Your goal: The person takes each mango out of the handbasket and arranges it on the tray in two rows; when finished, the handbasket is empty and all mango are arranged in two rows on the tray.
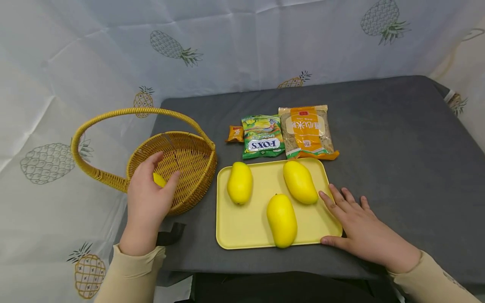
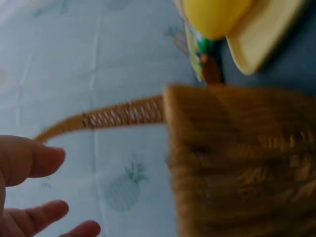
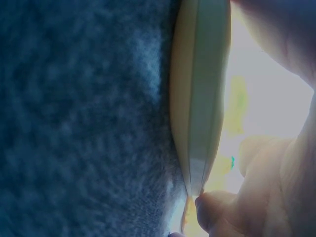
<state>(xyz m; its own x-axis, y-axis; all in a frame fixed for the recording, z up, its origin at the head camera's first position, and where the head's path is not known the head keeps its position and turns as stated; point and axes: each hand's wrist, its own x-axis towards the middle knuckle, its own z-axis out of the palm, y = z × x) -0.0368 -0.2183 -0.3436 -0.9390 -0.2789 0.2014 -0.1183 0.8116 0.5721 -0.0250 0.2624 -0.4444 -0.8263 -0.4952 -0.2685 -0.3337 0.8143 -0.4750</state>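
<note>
Over the wicker basket [image 1: 197,189], my left hand [image 1: 149,193] has its thumb and fingers apart. Part of a yellow mango [image 1: 159,180] shows between them, down in the basket; the rest is hidden behind the hand. The left wrist view has the thumb [image 2: 47,160] and fingers parted beside the basket's wall [image 2: 242,163], with nothing held. My right hand [image 1: 358,227] lies spread at the right edge of the yellow tray [image 1: 242,227], its fingers touching the rim. On the tray are three mangoes: one left [image 1: 240,183], one upper right [image 1: 300,182], one at the front [image 1: 282,221].
Behind the tray lie a small orange packet [image 1: 235,134], a green candy bag [image 1: 263,136] and a larger clear and orange food bag [image 1: 307,130]. The basket's tall handle [image 1: 140,111] arches up at the left. A black strap-like piece [image 1: 172,235] is near my left wrist.
</note>
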